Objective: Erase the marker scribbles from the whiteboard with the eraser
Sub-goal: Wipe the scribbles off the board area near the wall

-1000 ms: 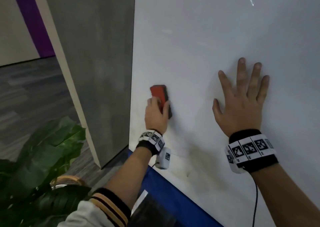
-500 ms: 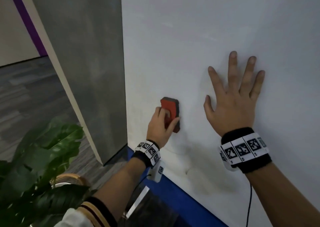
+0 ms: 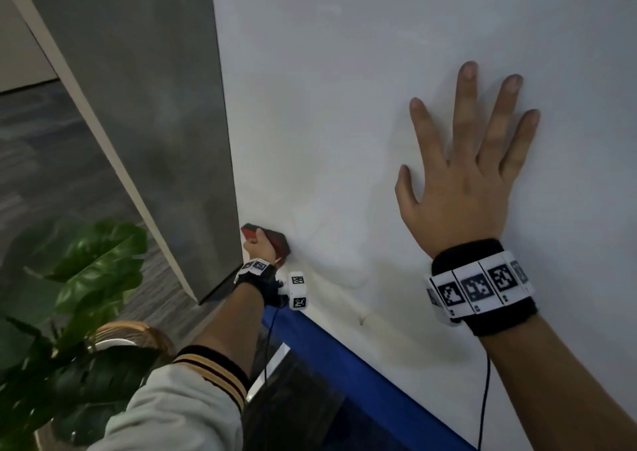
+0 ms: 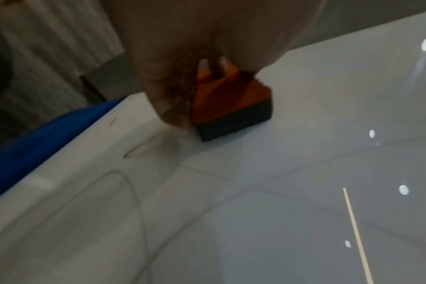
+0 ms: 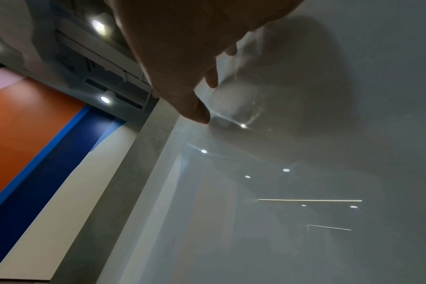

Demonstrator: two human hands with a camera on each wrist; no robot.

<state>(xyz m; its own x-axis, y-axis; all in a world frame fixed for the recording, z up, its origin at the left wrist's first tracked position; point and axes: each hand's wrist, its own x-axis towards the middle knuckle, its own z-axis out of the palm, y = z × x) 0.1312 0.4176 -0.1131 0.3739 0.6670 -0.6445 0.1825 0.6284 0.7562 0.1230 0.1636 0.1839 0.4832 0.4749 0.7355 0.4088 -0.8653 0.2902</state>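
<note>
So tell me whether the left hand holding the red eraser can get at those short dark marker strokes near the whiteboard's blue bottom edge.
Probably yes: the left hand presses the red eraser on the whiteboard just above the dark strokes, with bare board between.

1. The right hand (image 5: 182,48) is lying flat on the whiteboard (image 5: 304,173), a fingertip (image 5: 200,113) touching it.
2. Ceiling lights (image 5: 99,26) are glowing above, reflecting in the board.
3. An orange panel (image 5: 24,119) is showing left.
</note>
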